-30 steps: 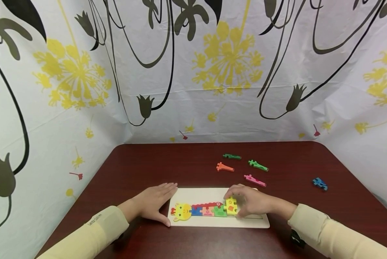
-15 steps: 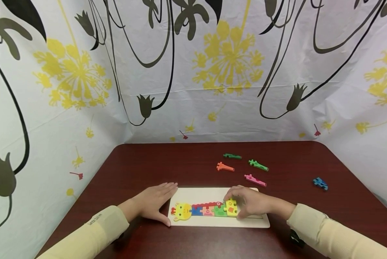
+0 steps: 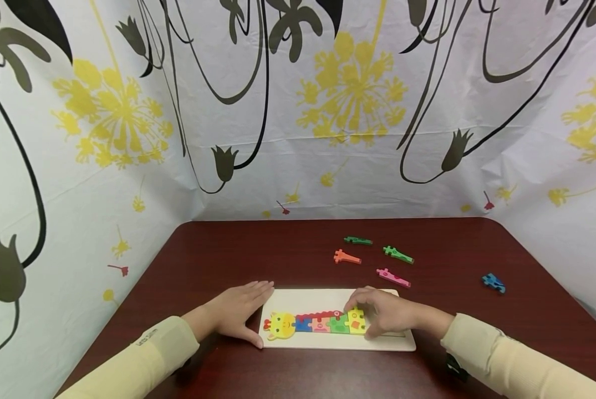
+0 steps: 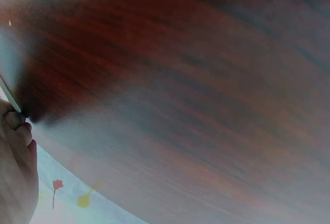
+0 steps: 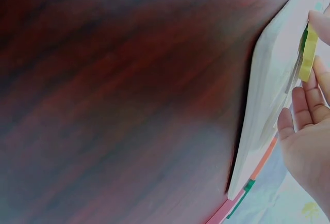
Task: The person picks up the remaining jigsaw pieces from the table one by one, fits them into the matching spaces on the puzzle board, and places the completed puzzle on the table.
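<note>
A white board (image 3: 305, 299) is laid flat near the front of the table (image 3: 253, 249). Its left end is steadied by the left hand (image 3: 240, 311), whose fingers are extended and spread, with the thumb and fingertips set along the edge; nothing is grasped by it. By the right hand (image 3: 392, 311), a yellow square piece (image 3: 356, 321) is pinched between thumb and fingers above the board's recess, at the right end of a row. In the right wrist view, this piece is seen edge-on, tilted against the board.

The row is begun at the left by a yellow animal head (image 3: 280, 326), followed by a blue piece (image 3: 302, 325), a pink piece (image 3: 320, 325) and a green piece (image 3: 339, 326), all topped by a red wavy border.

Beyond the board, a dark green piece (image 3: 358, 240), an orange piece (image 3: 347, 257), a light green piece (image 3: 398, 254) and a long pink piece (image 3: 393, 277) are scattered. A blue notched piece (image 3: 493, 282) is placed well apart, at the right. The table is backed by a flower-printed cloth (image 3: 278, 122).
</note>
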Tool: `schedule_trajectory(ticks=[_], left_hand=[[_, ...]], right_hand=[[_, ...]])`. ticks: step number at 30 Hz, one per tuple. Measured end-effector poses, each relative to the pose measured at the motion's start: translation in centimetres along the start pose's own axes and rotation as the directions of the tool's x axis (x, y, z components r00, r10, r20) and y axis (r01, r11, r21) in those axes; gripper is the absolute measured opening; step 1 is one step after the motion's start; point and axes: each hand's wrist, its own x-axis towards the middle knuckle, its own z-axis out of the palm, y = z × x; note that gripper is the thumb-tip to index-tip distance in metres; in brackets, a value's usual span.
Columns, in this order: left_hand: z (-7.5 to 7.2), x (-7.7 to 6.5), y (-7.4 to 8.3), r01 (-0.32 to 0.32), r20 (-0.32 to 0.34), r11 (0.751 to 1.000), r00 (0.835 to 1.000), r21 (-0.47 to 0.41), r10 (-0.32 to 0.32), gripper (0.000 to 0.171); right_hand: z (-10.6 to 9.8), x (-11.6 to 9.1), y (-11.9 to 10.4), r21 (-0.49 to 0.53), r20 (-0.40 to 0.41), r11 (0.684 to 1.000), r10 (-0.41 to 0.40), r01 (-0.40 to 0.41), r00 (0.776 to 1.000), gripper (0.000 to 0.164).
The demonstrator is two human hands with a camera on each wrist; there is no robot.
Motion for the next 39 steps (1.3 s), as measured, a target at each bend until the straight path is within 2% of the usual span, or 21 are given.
schedule_trajectory(ticks=[25,39], left_hand=[[-0.03,0.10,-0.06,-0.001,-0.004,1.000,1.000,-0.003,0.001,0.118],[-0.22,-0.06,0.20,0.011,0.009,1.000,1.000,-0.009,-0.011,0.118]], right_hand=[[-0.49,0.32,-0.31,-0.004,0.044,0.999,0.037,-0.037,0.998,0.047],[-0.46,0.32,-0.49,0.008,0.047,1.000,0.021,-0.021,0.999,0.049]])
